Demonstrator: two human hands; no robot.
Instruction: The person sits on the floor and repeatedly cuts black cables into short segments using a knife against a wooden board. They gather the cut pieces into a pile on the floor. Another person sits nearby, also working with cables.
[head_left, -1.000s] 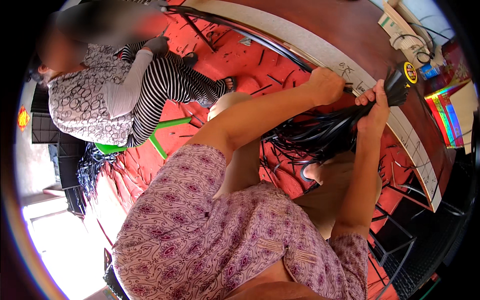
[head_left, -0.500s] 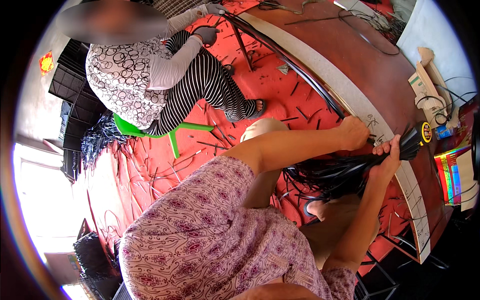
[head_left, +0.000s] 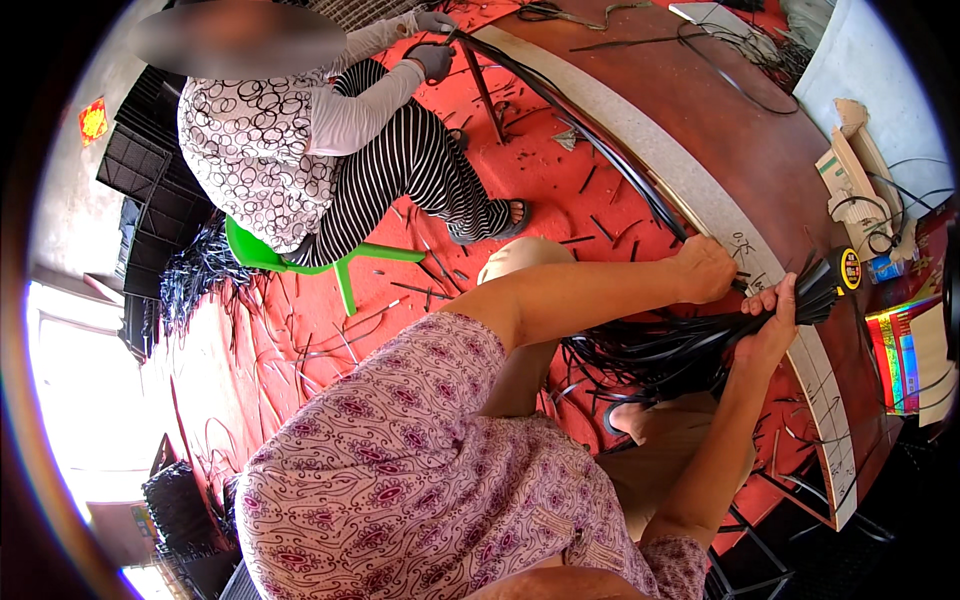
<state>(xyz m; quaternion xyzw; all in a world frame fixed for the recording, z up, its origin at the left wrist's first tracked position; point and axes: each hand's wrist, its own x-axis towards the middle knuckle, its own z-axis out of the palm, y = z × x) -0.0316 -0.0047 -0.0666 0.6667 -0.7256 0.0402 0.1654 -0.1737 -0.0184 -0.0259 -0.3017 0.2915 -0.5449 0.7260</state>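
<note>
Red floor [head_left: 560, 180] littered with black offcuts now fills more of the view than a second ago. Both hands have stayed put: the right hand [head_left: 770, 330] clenches the bundle of black strips [head_left: 690, 345], ends fanning just beyond the fist, while the left hand [head_left: 705, 270] just above stays closed on one strip.

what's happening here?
A person grips a bundle of black strips in the right hand at the edge of a brown table, while the left hand holds black strips running along that edge. A co-worker on a green stool handles more strips.
</note>
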